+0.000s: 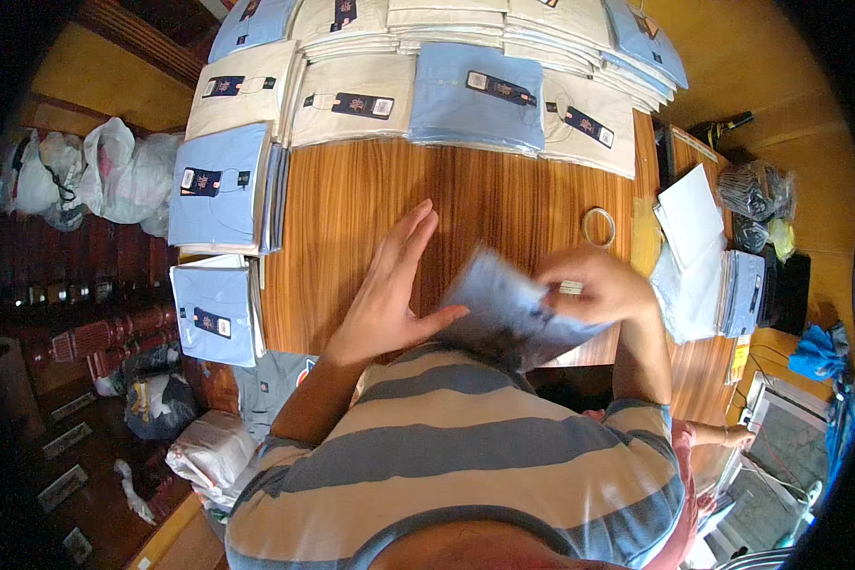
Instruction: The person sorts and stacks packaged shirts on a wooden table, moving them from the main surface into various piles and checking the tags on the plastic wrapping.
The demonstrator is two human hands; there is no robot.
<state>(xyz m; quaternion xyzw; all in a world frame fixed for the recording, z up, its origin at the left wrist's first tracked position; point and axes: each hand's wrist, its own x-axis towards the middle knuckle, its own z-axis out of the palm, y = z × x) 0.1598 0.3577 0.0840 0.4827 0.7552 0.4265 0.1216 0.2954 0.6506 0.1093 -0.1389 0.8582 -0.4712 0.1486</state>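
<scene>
A blue-grey folded garment (503, 313), smeared by motion, is tilted at the near edge of the table close to my body. My right hand (594, 290) is closed on its right side, fingers curled; a small pale item, perhaps a ring, shows at the fingers. To the left, my left hand (394, 290) is open with fingers stretched out and the thumb pointing toward the garment's left edge. I cannot tell whether that thumb touches it.
Stacks of folded cream shirts (351, 100) and blue shirts (478, 95) with dark tags line the far side of the wooden table (351, 190). More blue stacks (218, 185) stand left. A roll of clear tape (598, 228) and white sheets (691, 223) lie right. Another person's hand (736, 435) shows lower right.
</scene>
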